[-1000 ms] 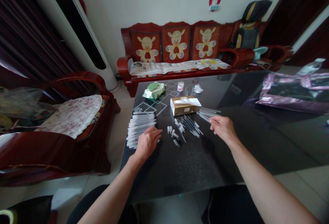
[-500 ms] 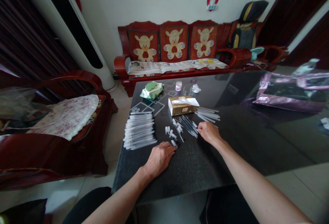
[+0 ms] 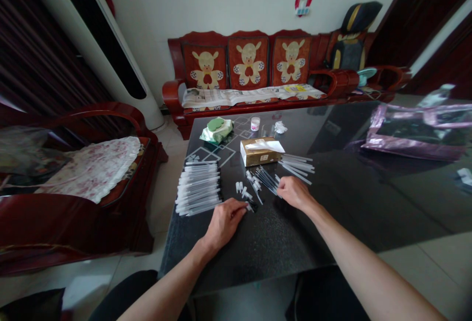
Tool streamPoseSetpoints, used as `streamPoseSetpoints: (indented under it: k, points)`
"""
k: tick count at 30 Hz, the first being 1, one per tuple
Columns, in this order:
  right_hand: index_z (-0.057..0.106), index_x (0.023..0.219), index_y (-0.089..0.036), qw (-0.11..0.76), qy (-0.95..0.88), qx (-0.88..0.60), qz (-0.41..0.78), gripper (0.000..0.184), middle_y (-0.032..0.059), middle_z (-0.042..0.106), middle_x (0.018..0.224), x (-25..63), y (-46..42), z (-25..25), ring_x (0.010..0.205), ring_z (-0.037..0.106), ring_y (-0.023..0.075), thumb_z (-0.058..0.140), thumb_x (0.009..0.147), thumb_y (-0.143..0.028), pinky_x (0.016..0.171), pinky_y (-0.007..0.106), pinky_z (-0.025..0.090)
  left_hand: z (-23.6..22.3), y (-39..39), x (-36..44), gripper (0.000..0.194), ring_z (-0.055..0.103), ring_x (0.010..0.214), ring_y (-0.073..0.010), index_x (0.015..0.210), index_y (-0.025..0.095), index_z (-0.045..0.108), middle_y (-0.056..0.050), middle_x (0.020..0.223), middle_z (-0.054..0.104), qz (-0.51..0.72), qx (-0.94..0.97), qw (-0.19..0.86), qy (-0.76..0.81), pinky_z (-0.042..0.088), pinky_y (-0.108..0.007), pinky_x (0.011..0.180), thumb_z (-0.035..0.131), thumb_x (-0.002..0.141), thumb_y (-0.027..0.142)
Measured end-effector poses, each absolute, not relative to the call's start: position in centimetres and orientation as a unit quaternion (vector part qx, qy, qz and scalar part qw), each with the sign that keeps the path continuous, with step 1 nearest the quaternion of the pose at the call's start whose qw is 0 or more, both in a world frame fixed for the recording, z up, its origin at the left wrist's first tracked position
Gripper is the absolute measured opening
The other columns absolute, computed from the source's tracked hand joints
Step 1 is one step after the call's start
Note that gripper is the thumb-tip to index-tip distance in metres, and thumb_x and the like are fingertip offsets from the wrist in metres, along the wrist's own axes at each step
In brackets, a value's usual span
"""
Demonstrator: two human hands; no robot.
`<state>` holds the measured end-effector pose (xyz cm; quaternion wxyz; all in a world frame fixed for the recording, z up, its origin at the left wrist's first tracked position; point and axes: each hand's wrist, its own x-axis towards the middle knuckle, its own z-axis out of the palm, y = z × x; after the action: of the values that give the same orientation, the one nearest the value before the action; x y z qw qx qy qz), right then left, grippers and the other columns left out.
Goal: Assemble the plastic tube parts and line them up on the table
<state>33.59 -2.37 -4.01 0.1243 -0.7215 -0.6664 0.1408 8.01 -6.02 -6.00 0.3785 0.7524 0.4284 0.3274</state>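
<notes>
My left hand (image 3: 225, 221) rests low over the tabletop, thumb and fingers pinched on a small white plastic pen part (image 3: 250, 208) beside small black pieces. Several other white pen parts (image 3: 239, 187) lie just beyond it. My right hand (image 3: 295, 193) is closed at the right end of a fan of thin dark pen refills (image 3: 266, 179); what it grips is hidden by its fingers. A row of white translucent pens (image 3: 199, 188) with black ends lies left of my left hand. Several whitish pen barrels (image 3: 297, 166) lie past my right hand.
On the dark glossy table (image 3: 273, 257) stand a gold tissue box (image 3: 262, 158), a green wipes pack (image 3: 217, 131), a small white jar (image 3: 255, 124) and crumpled tissue (image 3: 280, 127). A purple-edged clear bag (image 3: 416, 134) lies right. A wooden sofa (image 3: 173, 94) stands behind.
My left hand has lifted slightly and its fingers have drawn together over the small white part. My right hand has shifted a little left towards the refills. The view has moved slightly.
</notes>
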Motion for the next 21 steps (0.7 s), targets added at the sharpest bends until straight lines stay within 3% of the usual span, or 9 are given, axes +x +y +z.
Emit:
streamPoseSetpoints:
  k: [5, 11, 13, 15, 18, 21]
  points:
    - [0.061, 0.066, -0.016, 0.228, -0.72, -0.563, 0.337, 0.006, -0.0031, 0.057, 0.051, 29.9, -4.9, -3.6, 0.046, 0.049, 0.0094, 0.057, 0.07, -0.018, 0.045, 0.019, 0.032, -6.3, -5.0, 8.0, 0.044, 0.065, 0.071, -0.017, 0.11, 0.012, 0.065, -0.009, 0.085, 0.07, 0.416, 0.511, 0.614, 0.434, 0.053, -0.03, 0.066, 0.064, 0.08, 0.044]
    - [0.063, 0.069, -0.016, 0.212, -0.742, -0.52, 0.365, 0.007, -0.003, 0.06, 0.052, 27.9, -6.1, -3.8, 0.047, 0.052, 0.0092, 0.058, 0.073, -0.019, 0.047, 0.018, 0.034, -6.3, -4.7, 7.6, 0.033, 0.063, 0.064, -0.012, 0.085, 0.012, 0.066, -0.005, 0.078, 0.068, 0.455, 0.415, 0.666, 0.422, 0.051, -0.023, 0.059, 0.07, 0.074, 0.044]
    - [0.066, 0.078, -0.016, 0.207, -0.735, -0.548, 0.34, 0.014, -0.0005, 0.064, 0.057, 29.7, -5.1, -3.7, 0.05, 0.057, 0.0117, 0.057, 0.08, -0.027, 0.05, 0.02, 0.038, -6.2, -4.6, 7.4, 0.034, 0.062, 0.062, -0.0112, 0.086, 0.012, 0.066, -0.005, 0.076, 0.067, 0.46, 0.417, 0.664, 0.417, 0.051, -0.023, 0.058, 0.069, 0.075, 0.044]
    - [0.069, 0.082, -0.016, 0.203, -0.721, -0.627, 0.212, 0.019, 0.0052, 0.07, 0.071, 32.6, -3.7, -3.6, 0.065, 0.065, 0.0164, 0.055, 0.084, -0.029, 0.059, 0.023, 0.043, -6.2, -4.4, 7.3, 0.034, 0.06, 0.059, -0.0098, 0.088, 0.012, 0.065, -0.004, 0.074, 0.065, 0.463, 0.421, 0.663, 0.41, 0.048, -0.021, 0.055, 0.068, 0.077, 0.044]
    - [0.07, 0.089, -0.013, 0.099, -0.633, -0.767, 0.015, 0.021, 0.016, 0.071, 0.088, 37.4, -1.7, -3.7, 0.084, 0.067, 0.0254, 0.052, 0.086, -0.023, 0.07, 0.03, 0.045, -6.2, -4.3, 7.4, 0.033, 0.053, 0.053, -0.0068, 0.088, 0.012, 0.066, -0.001, 0.07, 0.061, 0.459, 0.422, 0.667, 0.407, 0.042, -0.018, 0.048, 0.067, 0.078, 0.044]
    - [0.071, 0.092, -0.008, 0.028, -0.589, -0.807, -0.015, 0.024, 0.0225, 0.068, 0.096, 40.2, -0.8, -4.5, 0.088, 0.067, 0.0284, 0.05, 0.086, -0.018, 0.072, 0.033, 0.046, -6.0, -4.4, 7.6, 0.034, 0.048, 0.048, -0.005, 0.086, 0.012, 0.067, 0.001, 0.066, 0.057, 0.447, 0.43, 0.67, 0.407, 0.036, -0.017, 0.043, 0.068, 0.077, 0.044]
